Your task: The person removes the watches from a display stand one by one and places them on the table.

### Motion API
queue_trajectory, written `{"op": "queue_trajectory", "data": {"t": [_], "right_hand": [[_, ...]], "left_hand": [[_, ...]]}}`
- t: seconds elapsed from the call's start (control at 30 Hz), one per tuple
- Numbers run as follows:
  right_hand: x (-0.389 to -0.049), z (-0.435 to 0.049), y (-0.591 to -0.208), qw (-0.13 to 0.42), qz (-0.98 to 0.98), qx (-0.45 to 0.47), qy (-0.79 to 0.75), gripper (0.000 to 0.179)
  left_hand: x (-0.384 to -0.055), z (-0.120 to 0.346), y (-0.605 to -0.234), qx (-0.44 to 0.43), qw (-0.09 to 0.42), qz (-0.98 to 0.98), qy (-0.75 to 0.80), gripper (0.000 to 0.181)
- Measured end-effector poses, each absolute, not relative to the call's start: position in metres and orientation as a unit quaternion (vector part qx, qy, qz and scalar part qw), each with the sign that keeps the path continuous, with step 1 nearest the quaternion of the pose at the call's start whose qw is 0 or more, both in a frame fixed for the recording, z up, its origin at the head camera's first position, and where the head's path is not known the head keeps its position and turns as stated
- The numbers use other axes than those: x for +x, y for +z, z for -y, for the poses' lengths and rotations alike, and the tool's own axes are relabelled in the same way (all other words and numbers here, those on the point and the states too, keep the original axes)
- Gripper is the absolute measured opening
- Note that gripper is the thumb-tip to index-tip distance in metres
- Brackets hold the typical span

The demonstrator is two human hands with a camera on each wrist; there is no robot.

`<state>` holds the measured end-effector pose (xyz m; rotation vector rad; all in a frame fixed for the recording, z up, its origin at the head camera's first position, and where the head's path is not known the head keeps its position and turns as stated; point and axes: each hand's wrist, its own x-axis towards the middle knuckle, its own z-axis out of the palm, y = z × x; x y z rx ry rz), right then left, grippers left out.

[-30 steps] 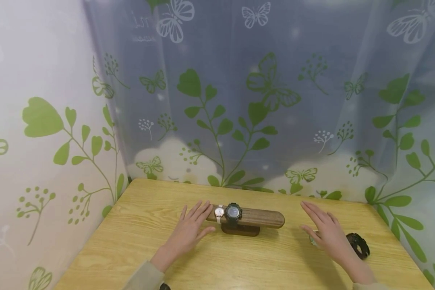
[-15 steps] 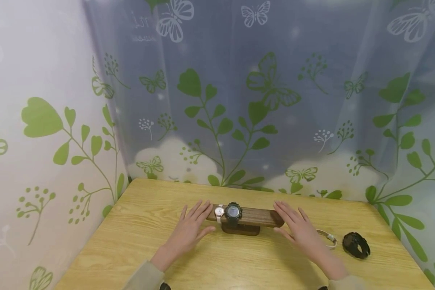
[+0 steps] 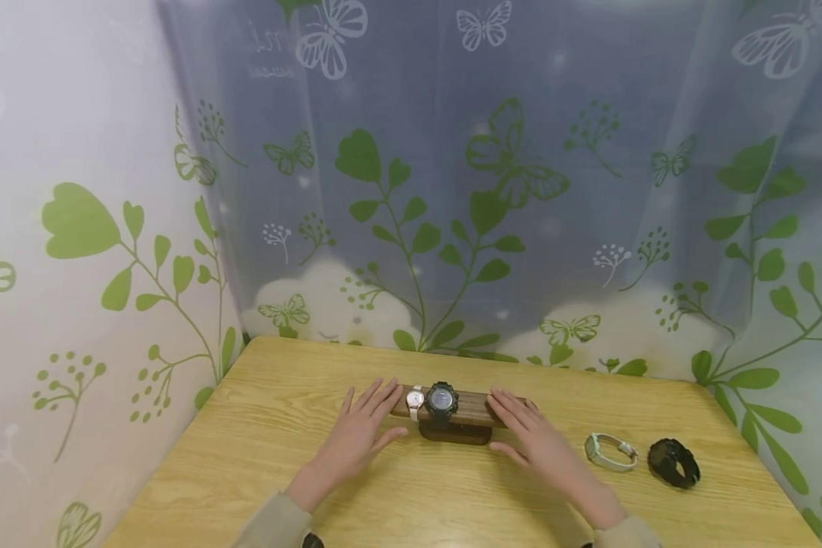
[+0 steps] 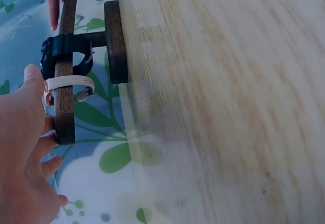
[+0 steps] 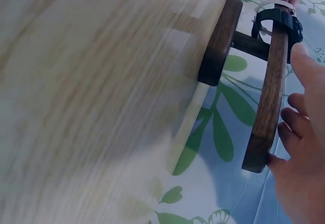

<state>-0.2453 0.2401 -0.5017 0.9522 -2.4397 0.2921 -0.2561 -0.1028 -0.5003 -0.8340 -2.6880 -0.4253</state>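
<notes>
A dark wooden watch stand (image 3: 477,407), a rounded bar on a short post and block base, stands on the table. Near the bar's left end is a small watch (image 3: 415,399) with a white strap, and a chunky black watch (image 3: 441,399) sits right beside it. My left hand (image 3: 361,434) rests its extended fingertips at the bar's left end, thumb apart. Across the bar's right part lie the straight fingers of my right hand (image 3: 537,441), its thumb in front of the bar. In the right wrist view the fingers pass behind the bar (image 5: 270,97).
On the wooden table (image 3: 260,426), right of my right hand, lie a pale-green-cased watch (image 3: 611,451) with a light strap and a black watch (image 3: 673,463). A leaf-and-butterfly printed curtain (image 3: 411,190) hangs behind the table's back edge.
My right hand has moved left from beside the two loose watches onto the stand's right part, uncovering the pale green watch. My left hand and the stand have stayed put.
</notes>
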Motion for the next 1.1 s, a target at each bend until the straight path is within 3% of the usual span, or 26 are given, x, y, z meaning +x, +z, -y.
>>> {"op": "queue_trajectory", "data": {"t": [0.3, 0.57, 1.1], "right_hand": [[-0.242, -0.240, -0.506, 0.231, 0.902, 0.345, 0.115, 0.077], [-0.241, -0.242, -0.507, 0.215, 0.908, 0.345, 0.107, 0.078], [-0.243, -0.244, -0.510, 0.197, 0.910, 0.344, 0.120, 0.080]], "left_hand": [[-0.260, 0.100, -0.499, -0.274, 0.136, 0.936, -0.173, 0.067], [-0.272, 0.091, -0.486, -0.255, 0.157, 0.915, -0.271, 0.056], [-0.303, 0.082, -0.490, -0.342, 0.103, 0.877, -0.320, 0.071]]}}
